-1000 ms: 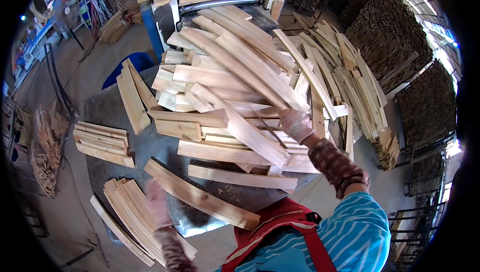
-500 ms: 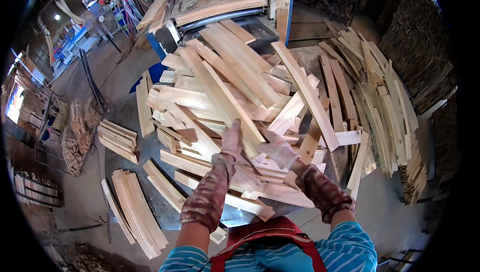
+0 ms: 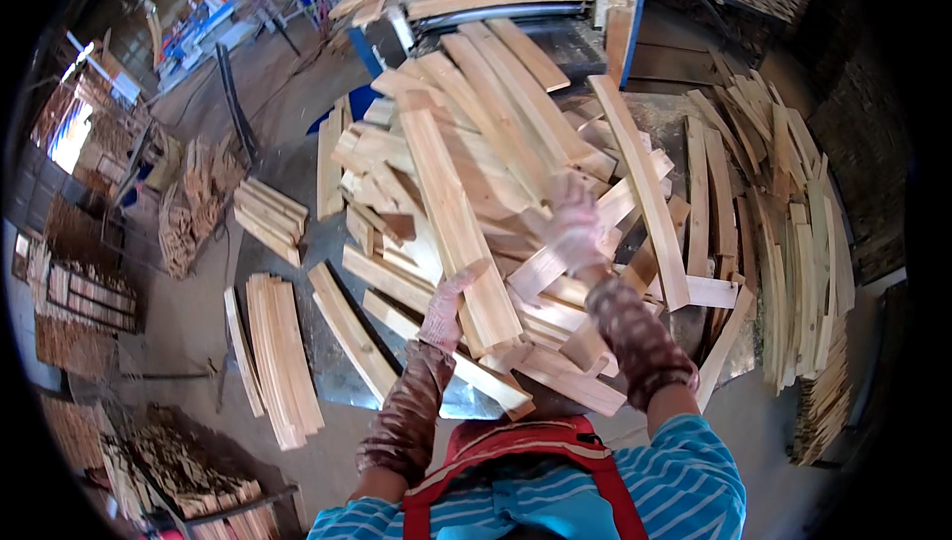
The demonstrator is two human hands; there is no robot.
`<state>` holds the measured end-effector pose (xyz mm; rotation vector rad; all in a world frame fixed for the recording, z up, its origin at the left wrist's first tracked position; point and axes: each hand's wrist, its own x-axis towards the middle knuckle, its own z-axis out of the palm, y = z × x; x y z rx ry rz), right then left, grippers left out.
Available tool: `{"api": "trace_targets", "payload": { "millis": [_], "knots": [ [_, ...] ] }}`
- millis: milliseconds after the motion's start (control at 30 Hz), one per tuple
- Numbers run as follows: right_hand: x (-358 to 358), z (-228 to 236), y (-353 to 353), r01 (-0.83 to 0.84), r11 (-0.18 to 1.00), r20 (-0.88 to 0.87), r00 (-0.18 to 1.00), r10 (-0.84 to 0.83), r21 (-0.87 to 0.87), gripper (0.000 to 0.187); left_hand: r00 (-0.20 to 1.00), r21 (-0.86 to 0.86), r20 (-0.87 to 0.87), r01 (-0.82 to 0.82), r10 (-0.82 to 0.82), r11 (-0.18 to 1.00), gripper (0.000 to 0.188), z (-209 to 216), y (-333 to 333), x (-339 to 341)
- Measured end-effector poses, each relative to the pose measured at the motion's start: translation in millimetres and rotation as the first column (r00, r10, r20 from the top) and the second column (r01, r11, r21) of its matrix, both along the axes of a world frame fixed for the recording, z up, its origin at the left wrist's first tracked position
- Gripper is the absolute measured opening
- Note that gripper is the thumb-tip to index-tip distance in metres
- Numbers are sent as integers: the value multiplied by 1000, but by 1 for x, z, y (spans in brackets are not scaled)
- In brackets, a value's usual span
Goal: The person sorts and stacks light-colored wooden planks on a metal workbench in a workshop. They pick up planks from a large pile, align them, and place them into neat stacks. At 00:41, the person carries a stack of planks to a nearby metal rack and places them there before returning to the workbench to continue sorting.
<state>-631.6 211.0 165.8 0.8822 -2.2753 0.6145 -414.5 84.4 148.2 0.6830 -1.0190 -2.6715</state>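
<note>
My left hand [image 3: 452, 304], in a pale glove, is closed on the left edge of a long light wooden board [image 3: 451, 213] near its close end. That board slants away from me over a heap of loose boards. My right hand [image 3: 573, 223], gloved as well, is over the middle of the heap, beside the near end of another long board [image 3: 526, 94]. Its fingers are blurred, so I cannot tell whether they touch or grip that wood. A narrow board [image 3: 640, 193] lies across the heap to the right of my right hand.
At the far side stands a machine [image 3: 506, 4] with a roller, boards lying in front of it. Sorted boards [image 3: 278, 357] lie at the table's left, with a short stack [image 3: 271, 221] beyond. Many long strips [image 3: 803, 262] are piled at the right.
My right hand has left the near end of the held board and moved farther out over the heap. The board has turned more upright in view, still in my left hand. The view has shifted.
</note>
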Motion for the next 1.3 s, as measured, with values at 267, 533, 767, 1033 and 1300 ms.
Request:
{"api": "trace_targets", "payload": {
  "millis": [267, 533, 767, 1033, 1300],
  "knots": [
    [2, -10, 29, -129, 966, 918, 304, 253, -223, 68, 1000, 12, 14, 7, -7, 1000, 61, 16, -14, 47],
    [-30, 1, -12, -74, 929, 237, 971, -15, 363, 80, 997, -13, -82, -15, 14, 1000, 67, 43, -29, 96],
    [-38, -10, -57, -23, 886, 545, 795, -265, 463, 90, 970, -388, 155, -117, 190, 914, 66, 48, -31, 131],
    [-110, -47, -14, -162, 977, 765, 644, -2, 138, 65, 990, -449, 138, 26, 41, 893, 76, 25, -20, 52],
    [90, 52, 76, -32, 913, 911, -82, 403, -407, 39, 849, -427, 224, -356, 479, 831, 63, -66, -32, 239]
  ]
}}
